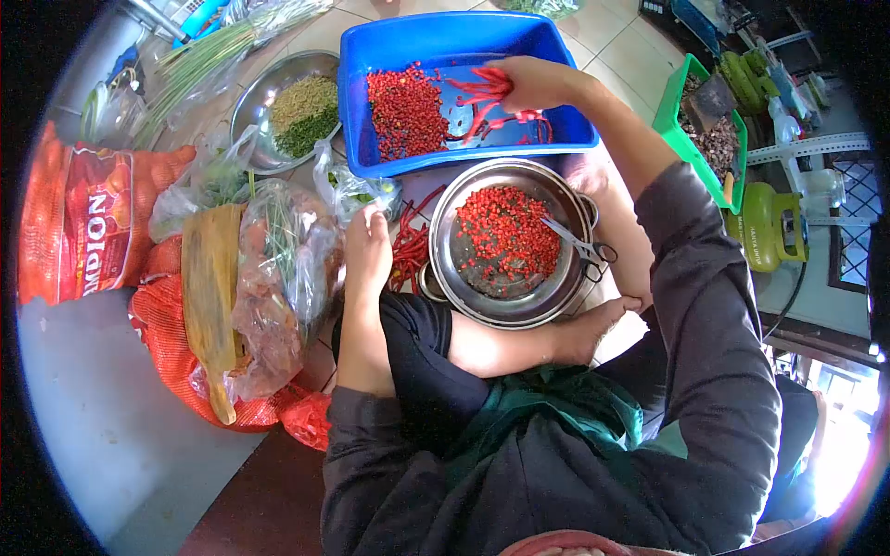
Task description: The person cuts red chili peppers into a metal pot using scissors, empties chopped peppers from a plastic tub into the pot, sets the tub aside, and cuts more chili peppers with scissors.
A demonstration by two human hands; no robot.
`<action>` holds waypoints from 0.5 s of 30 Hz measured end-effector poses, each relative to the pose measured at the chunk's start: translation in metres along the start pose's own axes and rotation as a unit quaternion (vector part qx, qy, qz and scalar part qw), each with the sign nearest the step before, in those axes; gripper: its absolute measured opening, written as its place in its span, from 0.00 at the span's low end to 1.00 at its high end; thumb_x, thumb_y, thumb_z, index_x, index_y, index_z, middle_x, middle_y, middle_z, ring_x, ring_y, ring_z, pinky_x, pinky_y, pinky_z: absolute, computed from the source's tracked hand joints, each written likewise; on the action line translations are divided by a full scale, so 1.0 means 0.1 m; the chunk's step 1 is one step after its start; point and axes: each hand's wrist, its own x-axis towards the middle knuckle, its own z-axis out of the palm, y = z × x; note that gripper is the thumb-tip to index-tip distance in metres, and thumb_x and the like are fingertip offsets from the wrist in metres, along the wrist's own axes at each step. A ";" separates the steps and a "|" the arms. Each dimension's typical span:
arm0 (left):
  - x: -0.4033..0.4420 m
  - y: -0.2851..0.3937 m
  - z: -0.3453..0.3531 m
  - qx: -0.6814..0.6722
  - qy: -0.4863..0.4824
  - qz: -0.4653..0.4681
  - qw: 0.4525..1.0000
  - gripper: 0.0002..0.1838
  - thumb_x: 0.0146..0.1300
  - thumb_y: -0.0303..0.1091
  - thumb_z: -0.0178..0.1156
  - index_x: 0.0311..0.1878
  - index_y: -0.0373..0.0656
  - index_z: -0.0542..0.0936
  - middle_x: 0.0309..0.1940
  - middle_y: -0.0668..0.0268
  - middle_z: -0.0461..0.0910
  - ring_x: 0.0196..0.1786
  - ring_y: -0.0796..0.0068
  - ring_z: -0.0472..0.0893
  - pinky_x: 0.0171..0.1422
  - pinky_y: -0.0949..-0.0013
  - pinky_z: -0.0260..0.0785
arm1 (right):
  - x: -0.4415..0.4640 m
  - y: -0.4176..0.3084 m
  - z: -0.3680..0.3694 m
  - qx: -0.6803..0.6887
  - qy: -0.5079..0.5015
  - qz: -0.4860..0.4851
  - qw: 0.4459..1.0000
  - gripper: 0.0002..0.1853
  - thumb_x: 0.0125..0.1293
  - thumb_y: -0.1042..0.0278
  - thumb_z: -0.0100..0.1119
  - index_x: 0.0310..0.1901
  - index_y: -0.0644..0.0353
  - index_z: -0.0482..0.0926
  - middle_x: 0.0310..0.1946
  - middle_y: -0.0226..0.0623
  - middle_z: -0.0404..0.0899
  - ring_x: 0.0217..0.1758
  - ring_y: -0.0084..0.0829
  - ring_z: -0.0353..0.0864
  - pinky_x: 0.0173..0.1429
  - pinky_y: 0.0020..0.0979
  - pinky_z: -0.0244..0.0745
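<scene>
My right hand [530,85] is closed round a bunch of whole red chilies [484,85], over the right part of a blue plastic basin [468,26]. Cut red chili pieces [406,111] are heaped in the basin's left side, and more whole chilies lie under my right hand. Before me is a steel pot [447,269] with chopped red chili [505,227] in it. Scissors [577,243] rest across the pot's right rim. My left hand [369,243] is to the pot's left, fingers loosely bent and apart, with nothing visible in it. Whole chilies [408,250] lie between it and the pot.
A steel bowl [250,116] holds chopped green and pale pieces. Clear bags of vegetables [287,250], a dried brown leaf sheath [211,296] and red net sacks [102,218] crowd the left. At right stand a green crate [672,111] and a green gas cylinder [765,227].
</scene>
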 end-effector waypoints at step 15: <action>-0.03 0.02 -0.34 -0.318 -0.070 -0.174 0.929 0.44 0.64 0.69 0.27 0.65 0.37 0.62 0.65 0.52 0.62 0.69 0.58 0.59 0.71 0.52 0.43 | 0.14 -0.80 1.08 0.047 0.099 -0.281 0.953 0.17 0.48 0.65 0.63 0.41 0.58 0.78 0.38 0.44 0.79 0.45 0.42 0.79 0.49 0.39 0.74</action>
